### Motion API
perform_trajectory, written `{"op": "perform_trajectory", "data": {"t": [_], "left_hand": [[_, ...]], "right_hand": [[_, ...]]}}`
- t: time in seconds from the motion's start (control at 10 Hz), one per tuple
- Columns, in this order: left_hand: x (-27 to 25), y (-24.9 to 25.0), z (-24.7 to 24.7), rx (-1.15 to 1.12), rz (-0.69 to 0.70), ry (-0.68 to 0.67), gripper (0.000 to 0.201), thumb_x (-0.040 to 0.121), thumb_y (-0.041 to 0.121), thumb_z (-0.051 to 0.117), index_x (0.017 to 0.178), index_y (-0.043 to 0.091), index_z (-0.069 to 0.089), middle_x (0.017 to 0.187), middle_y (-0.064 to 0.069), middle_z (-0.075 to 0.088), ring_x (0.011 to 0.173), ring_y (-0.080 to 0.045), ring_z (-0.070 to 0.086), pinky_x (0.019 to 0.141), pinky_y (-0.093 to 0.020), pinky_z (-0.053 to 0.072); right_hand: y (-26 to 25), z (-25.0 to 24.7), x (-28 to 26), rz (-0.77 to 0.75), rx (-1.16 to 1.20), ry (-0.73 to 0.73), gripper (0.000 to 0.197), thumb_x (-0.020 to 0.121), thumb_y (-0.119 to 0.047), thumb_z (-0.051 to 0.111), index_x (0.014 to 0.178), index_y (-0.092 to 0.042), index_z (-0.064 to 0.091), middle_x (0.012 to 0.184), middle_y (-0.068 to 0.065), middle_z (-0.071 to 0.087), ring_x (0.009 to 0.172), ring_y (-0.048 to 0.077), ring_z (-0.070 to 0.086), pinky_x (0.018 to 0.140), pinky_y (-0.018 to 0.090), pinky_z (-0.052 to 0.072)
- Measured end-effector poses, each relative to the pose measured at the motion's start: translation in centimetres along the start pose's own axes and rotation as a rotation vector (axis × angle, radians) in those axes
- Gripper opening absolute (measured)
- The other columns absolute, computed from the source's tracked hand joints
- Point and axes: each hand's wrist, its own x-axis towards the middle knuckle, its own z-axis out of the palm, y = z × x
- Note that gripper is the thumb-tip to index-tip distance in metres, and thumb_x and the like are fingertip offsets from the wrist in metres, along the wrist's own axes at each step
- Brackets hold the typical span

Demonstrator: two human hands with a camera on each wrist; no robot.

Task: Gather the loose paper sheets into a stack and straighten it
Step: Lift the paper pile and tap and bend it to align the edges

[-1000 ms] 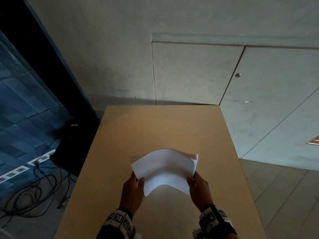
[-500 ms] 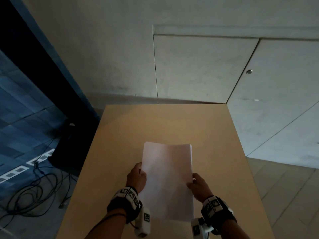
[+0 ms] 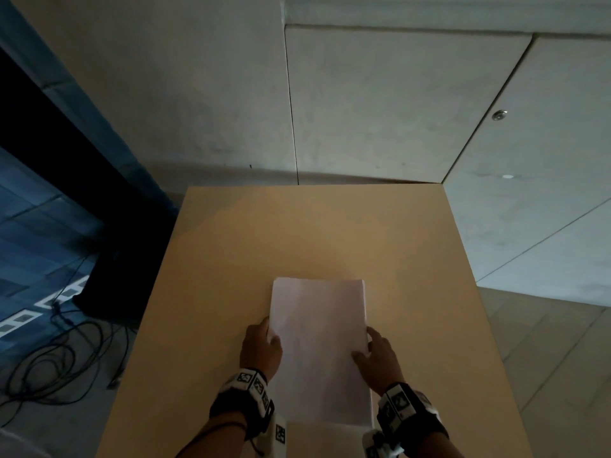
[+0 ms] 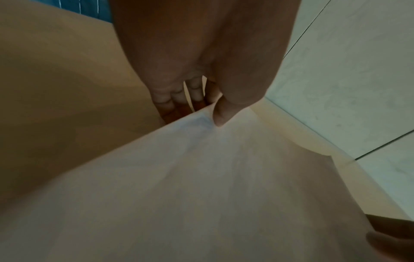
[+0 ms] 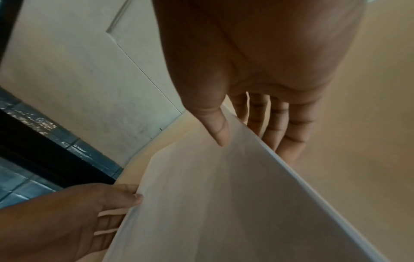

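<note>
A stack of white paper sheets (image 3: pixel 319 345) stands lengthwise over the near middle of the tan table (image 3: pixel 297 233), its edges lined up. My left hand (image 3: pixel 263 345) pinches the stack's left edge, thumb on top and fingers underneath, as the left wrist view shows on the paper stack (image 4: pixel 201 186) under the left hand (image 4: pixel 201 99). My right hand (image 3: pixel 375 353) pinches the right edge the same way; the right wrist view shows the thumb of the right hand (image 5: pixel 237 127) on the paper stack (image 5: pixel 224 203), fingers below. The stack's near end reaches the table's front edge.
The table ends close on both sides. A pale wall with panel seams (image 3: pixel 363 110) rises just behind its far edge. On the floor at left lie dark cables (image 3: pixel 56 355) and a black box (image 3: pixel 109 285). Grey floor tiles (image 3: pixel 555 358) lie at right.
The stack was held bowed and crosswise above the table; it has been turned lengthwise and flattened, and now sits lower and nearer me, both hands still on its side edges.
</note>
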Motion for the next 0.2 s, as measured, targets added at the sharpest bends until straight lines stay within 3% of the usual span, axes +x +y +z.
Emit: {"op": "perform_trajectory", "data": {"t": [0.1,0.2], "left_hand": [[0.0,-0.9,-0.4,0.046,0.055,0.021,0.045,0.092,0.021,0.049,0.136,0.016,0.049,0.132,-0.015,0.051,0.117,-0.031,0.054,0.102,-0.038,0.045],[-1.2,-3.7,-0.9,0.057,0.083,0.058,0.041,0.09,0.015,0.048,0.13,0.016,0.057,0.127,-0.015,0.055,0.112,-0.029,0.058,0.099,-0.034,0.046]], "right_hand": [[0.5,-0.3,-0.4,-0.017,-0.049,0.038,0.064,0.087,-0.029,0.059,0.145,-0.019,0.032,0.135,0.012,0.042,0.122,0.034,0.051,0.103,0.047,0.044],[2.5,-0.7,-1.7,-0.011,-0.049,0.052,0.053,0.088,-0.025,0.056,0.139,-0.021,0.042,0.13,0.01,0.047,0.116,0.031,0.055,0.1,0.041,0.045]]}}
